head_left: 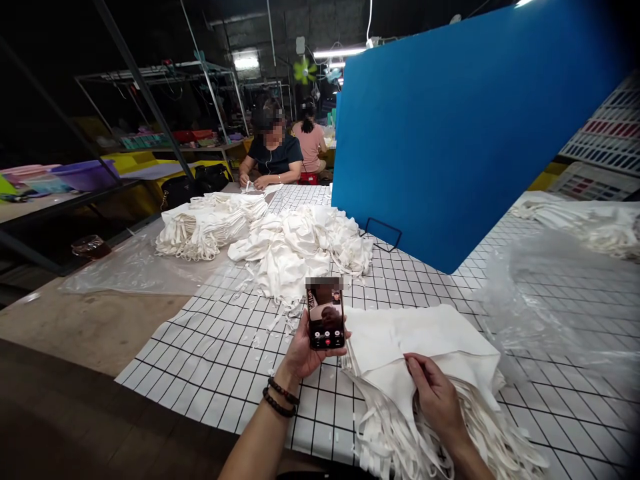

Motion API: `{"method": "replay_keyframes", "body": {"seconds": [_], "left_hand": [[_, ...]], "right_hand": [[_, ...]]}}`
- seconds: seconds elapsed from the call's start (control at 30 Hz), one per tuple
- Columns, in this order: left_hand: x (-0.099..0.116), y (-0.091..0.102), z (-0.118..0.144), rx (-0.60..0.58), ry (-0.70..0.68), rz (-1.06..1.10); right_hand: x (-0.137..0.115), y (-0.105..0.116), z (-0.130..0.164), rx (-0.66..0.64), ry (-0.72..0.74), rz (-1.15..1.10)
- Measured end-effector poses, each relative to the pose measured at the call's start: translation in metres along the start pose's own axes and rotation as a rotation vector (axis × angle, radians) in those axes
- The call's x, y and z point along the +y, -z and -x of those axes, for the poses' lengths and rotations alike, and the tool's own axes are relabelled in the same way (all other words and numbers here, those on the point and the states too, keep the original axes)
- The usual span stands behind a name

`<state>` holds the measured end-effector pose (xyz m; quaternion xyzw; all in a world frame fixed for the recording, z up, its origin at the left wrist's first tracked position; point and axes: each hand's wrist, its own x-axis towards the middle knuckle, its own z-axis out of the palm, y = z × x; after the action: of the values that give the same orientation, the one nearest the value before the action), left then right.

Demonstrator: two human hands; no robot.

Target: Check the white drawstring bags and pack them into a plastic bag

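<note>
My left hand (306, 350) is closed round a smartphone (326, 317), held upright above the checked cloth with its lit screen towards me. A video call with round buttons shows on the screen. Dark bead bracelets circle the left wrist. To the right, my right hand (436, 395) pinches the edge of the top piece on a stack of white cloth pieces (435, 330). Many thin white straps hang from that stack towards me. Beyond the phone lies a loose heap of white cloth pieces (295, 247).
A neater white cloth stack (207, 223) lies at the left beside clear plastic sheeting (145, 270). A large blue board (430, 133) stands tilted at the back right. Across the table, a person in dark clothing (273, 157) handles white cloth. Crumpled plastic (545, 293) lies at the right.
</note>
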<state>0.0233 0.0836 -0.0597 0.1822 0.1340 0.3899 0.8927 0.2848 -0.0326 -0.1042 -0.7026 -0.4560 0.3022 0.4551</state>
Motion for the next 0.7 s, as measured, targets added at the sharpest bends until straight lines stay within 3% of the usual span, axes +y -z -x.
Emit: {"method": "replay_keyframes", "body": {"seconds": [0.7], "left_hand": [[-0.0019,0.0012,0.0008,-0.019,-0.002,-0.025]], "right_hand": [[0.001,-0.0042,0.0009,0.031,0.023,0.017]]}}
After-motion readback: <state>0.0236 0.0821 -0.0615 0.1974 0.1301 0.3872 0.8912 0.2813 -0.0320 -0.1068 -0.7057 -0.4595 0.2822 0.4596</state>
